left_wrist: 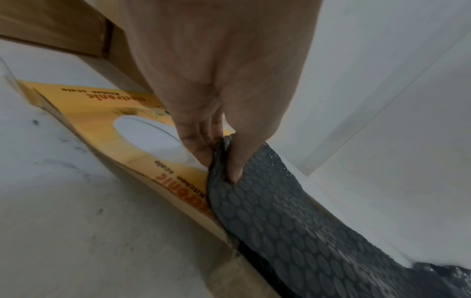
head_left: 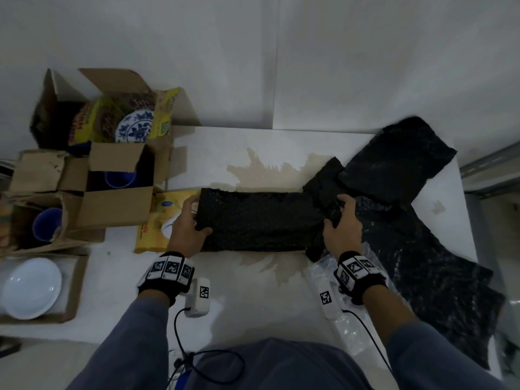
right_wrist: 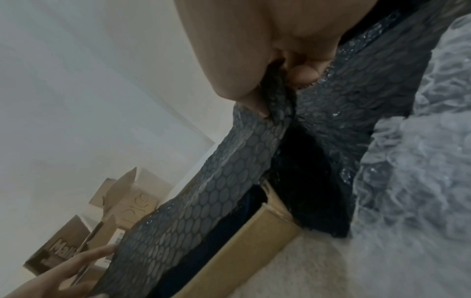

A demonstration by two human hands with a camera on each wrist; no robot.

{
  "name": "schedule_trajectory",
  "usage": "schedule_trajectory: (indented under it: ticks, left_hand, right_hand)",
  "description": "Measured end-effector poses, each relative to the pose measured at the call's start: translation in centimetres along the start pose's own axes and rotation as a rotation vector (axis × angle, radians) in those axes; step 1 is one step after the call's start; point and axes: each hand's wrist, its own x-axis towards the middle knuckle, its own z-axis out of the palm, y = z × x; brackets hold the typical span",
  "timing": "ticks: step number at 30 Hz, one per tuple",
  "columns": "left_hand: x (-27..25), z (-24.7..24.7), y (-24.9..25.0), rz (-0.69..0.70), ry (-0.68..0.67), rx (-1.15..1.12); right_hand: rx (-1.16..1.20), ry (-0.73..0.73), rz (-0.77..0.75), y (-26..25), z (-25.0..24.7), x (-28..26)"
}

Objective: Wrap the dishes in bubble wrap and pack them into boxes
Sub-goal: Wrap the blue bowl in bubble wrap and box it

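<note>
A black bubble wrap sheet (head_left: 259, 220) is stretched flat between my two hands at the middle of the table. My left hand (head_left: 198, 218) pinches its left edge, thumb on top and fingers beneath, as the left wrist view shows (left_wrist: 221, 161). My right hand (head_left: 336, 213) grips the bunched right end (right_wrist: 275, 96). Under the sheet lies a shallow cardboard box (right_wrist: 242, 242) with a dark inside; its contents are hidden. To the left, open boxes hold a blue-and-white plate (head_left: 135, 126), blue cups (head_left: 119, 178) and a white bowl (head_left: 31, 288).
A yellow kitchen scale box (head_left: 160, 220) lies under my left hand. More black bubble wrap (head_left: 408, 226) is piled at the right and clear bubble wrap (head_left: 334, 280) lies below my right wrist. The white table (head_left: 253, 291) has a brownish stain. A wall stands behind.
</note>
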Motion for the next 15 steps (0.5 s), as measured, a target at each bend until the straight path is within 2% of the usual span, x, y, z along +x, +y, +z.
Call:
schedule_trajectory:
  ticks: [4, 6, 8, 9, 11, 12, 15]
  left_hand:
    - [0.0, -0.1, -0.1, -0.001, 0.009, 0.037]
    - [-0.5, 0.1, 0.1, 0.116, 0.119, 0.180]
    - [-0.9, 0.6, 0.6, 0.304, 0.234, 0.318]
    - [-1.1, 0.9, 1.1, 0.394, 0.240, 0.337]
    - [-0.9, 1.8, 2.2, 0.539, 0.146, 0.358]
    - [-0.7, 2.2, 2.7, 0.576, 0.073, 0.384]
    - [0.3, 3.5, 3.5, 0.576, -0.139, 0.527]
  right_hand:
    - [0.014, 0.000, 0.002, 0.4, 0.4, -0.1]
    - [-0.065, 0.012, -0.005, 0.6, 0.6, -0.1]
    - [-0.276, 0.083, -0.061, 0.6, 0.7, -0.3]
    - [-0.381, 0.129, -0.114, 0.5, 0.8, -0.3]
    - [-0.452, 0.159, -0.281, -0.1, 1.0, -0.5]
    - [-0.444, 0.115, -0.385, -0.6, 1.4, -0.4]
    - [-0.567, -0.156, -0.616, -1.9, 3.0, -0.2]
